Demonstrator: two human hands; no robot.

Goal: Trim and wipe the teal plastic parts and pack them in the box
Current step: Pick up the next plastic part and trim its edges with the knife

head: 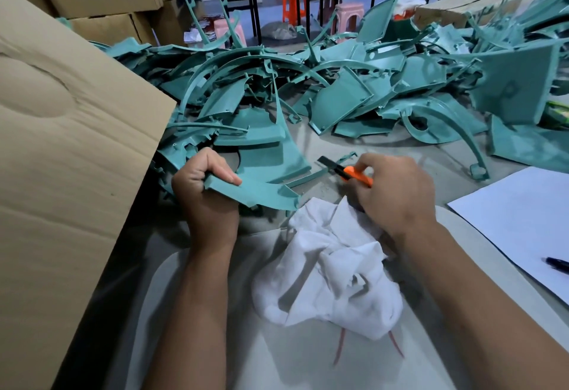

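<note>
Gripping a teal part (255, 191) at its near end, left hand (204, 192) has fingers curled round it, low over the desk (385, 155). Right hand (397, 189) fingers wrap an orange utility knife (351, 174), white rag (332, 269) just below. Cardboard box (70, 149) at left: contents hidden by its flap.

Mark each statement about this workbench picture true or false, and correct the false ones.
1. The left hand grips a teal part. True.
2. The right hand holds scissors. False: it holds an orange knife.
3. A white cloth lies between the forearms. True.
4. The pen lies on the cloth. False: it lies on the white sheet.
5. The box stands at the right. False: at the left.
</note>
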